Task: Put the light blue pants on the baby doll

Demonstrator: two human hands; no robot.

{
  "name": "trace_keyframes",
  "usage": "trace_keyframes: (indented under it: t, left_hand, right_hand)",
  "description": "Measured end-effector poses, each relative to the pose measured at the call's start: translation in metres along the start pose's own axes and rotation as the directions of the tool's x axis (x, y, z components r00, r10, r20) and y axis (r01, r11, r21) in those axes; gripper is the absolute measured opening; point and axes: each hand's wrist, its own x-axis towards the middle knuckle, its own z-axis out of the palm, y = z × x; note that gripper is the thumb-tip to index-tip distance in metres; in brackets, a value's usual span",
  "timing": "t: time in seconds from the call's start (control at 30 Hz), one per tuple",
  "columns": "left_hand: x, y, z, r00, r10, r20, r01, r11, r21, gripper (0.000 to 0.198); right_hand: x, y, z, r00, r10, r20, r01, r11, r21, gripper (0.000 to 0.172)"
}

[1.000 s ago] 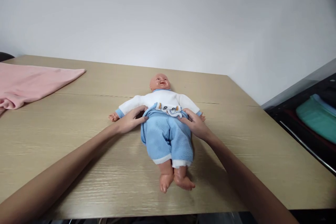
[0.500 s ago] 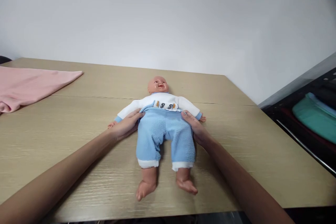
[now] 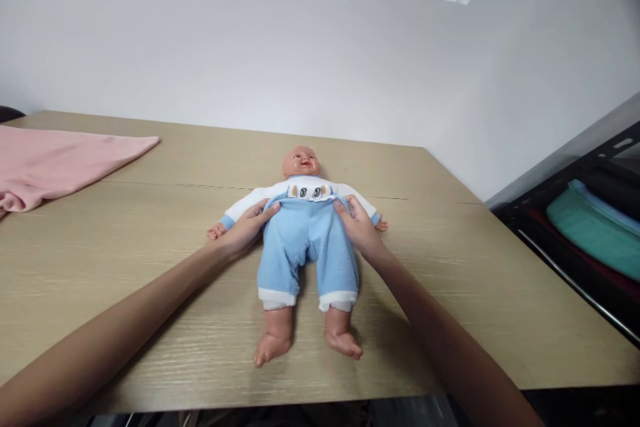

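Observation:
A baby doll [image 3: 301, 161] lies on its back in the middle of the table, head toward the wall and bare feet toward me. It wears a white top [image 3: 260, 196] with blue cuffs and light blue fleece trousers [image 3: 305, 233] with white hems. My left hand [image 3: 251, 223] pinches the trousers' waistband at the doll's left-hand side in view, thumb on top. On the opposite side, my right hand [image 3: 356, 219] grips the waistband between thumb and fingers. The waistband sits high over the belly, just below a printed pattern on the top.
A pink cloth [image 3: 65, 163] lies at the table's left. The wooden table [image 3: 440, 307] meets a pale wall [image 3: 225, 47] with an opening high up. At the right, a dark rack [image 3: 590, 167] holds a folded teal cloth [image 3: 595, 227].
Both hands have drawn the trousers' waistband higher up the doll's belly. The trouser hems have risen and more of the lower legs shows. My right hand has closed more on the waistband.

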Motion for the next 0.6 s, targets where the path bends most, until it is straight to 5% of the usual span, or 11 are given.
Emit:
trace_keyframes:
  t: [0.1, 0.2, 0.3, 0.47, 0.6]
  left_hand:
    - [0.001, 0.001, -0.015, 0.999, 0.035, 0.041, -0.047, 0.944, 0.328, 0.043]
    - [-0.002, 0.003, -0.034, 0.987, 0.112, 0.112, -0.158, 0.725, 0.67, 0.041]
    - [-0.006, 0.003, -0.044, 0.971, 0.138, 0.193, -0.237, 0.61, 0.756, 0.052]
    - [-0.006, -0.001, -0.035, 0.991, 0.128, 0.035, -0.123, 0.793, 0.597, 0.054]
    - [-0.003, -0.012, -0.023, 0.991, 0.003, -0.13, 0.015, 0.991, 0.135, 0.041]
  right_hand:
    - [0.006, 0.006, -0.009, 0.996, 0.078, 0.053, -0.079, 0.997, 0.009, 0.049]
    - [-0.002, 0.01, -0.027, 0.986, 0.124, 0.113, -0.121, 0.992, -0.029, 0.045]
    - [-0.013, 0.012, -0.036, 0.978, 0.163, 0.132, -0.157, 0.986, -0.053, 0.038]
    - [-0.022, 0.022, -0.017, 0.97, 0.221, 0.104, -0.231, 0.969, 0.089, 0.052]
    - [-0.024, 0.026, -0.001, 0.969, 0.234, 0.076, -0.245, 0.948, 0.203, 0.065]
